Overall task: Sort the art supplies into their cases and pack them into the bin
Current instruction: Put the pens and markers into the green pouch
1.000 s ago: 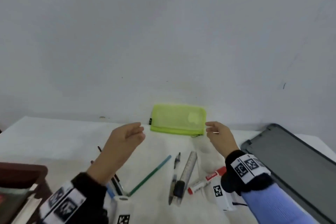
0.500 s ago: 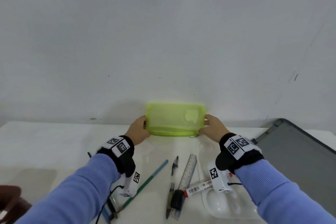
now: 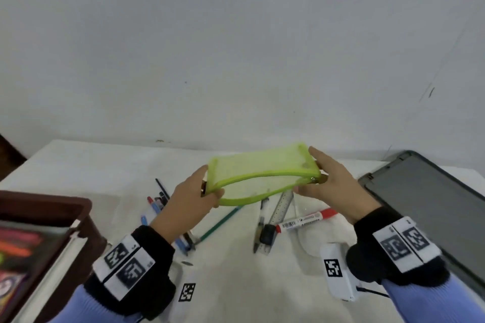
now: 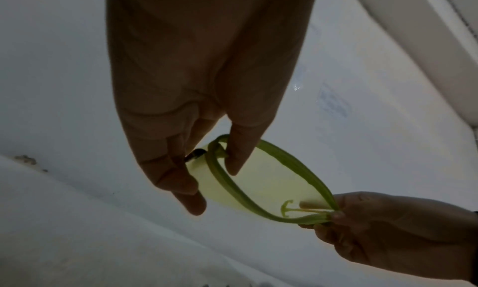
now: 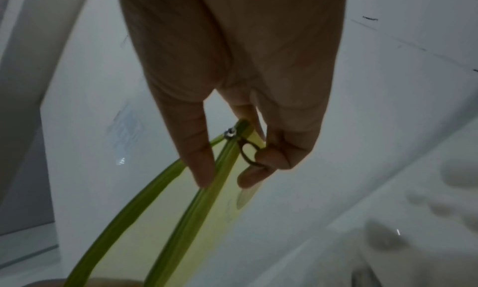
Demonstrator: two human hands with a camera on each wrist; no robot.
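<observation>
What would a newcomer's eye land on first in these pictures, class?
First, the bright green pouch, held up over the middle of the table, the left hand gripping one end and the right hand the other. Below it pens, a ruler and a red marker lie scattered on the white cloth, with a dark lid at the right.

The pouch [image 3: 262,176] is see-through green mesh with a shiny metal zip pull [image 5: 229,132]. The table [image 3: 78,165] wears matt white cloth. The ruler [image 3: 282,207] looks like dull metal; the bin [image 3: 420,191] is smooth grey plastic.
</observation>
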